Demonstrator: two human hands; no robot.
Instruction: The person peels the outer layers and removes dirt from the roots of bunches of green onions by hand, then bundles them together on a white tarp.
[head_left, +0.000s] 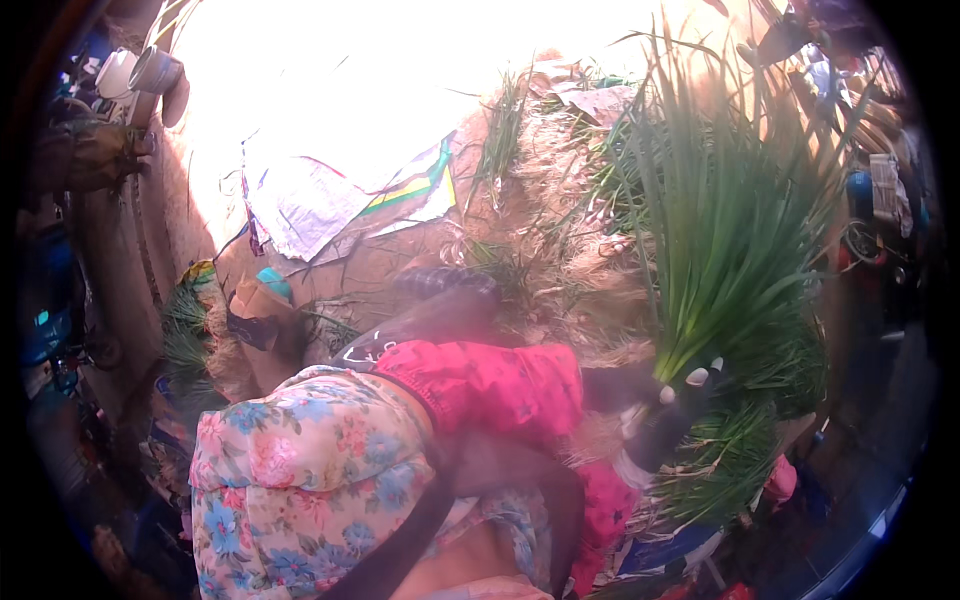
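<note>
My left hand (624, 384), in a dark glove below a pink sleeve, is closed around the lower stems of a large bunch of spring onions (705, 262). Long green leaves fan upward from the grip, and pale roots (589, 442) show on the near side of the hands. Close below, my right hand (664, 439), also in a dark glove with pale fingertips showing, grips the same bunch near its white ends. The hands partly hide the stems. More spring onions (720, 465) lie in a heap under and beside my right hand.
Loose spring onions with tangled roots (562, 165) cover the ground ahead. A white sack with coloured stripes (322, 206) lies left of them in strong sunlight. Another bundle (187, 330) stands at left. White buckets (156, 71) are at far left, and a wheel (862, 241) is at right.
</note>
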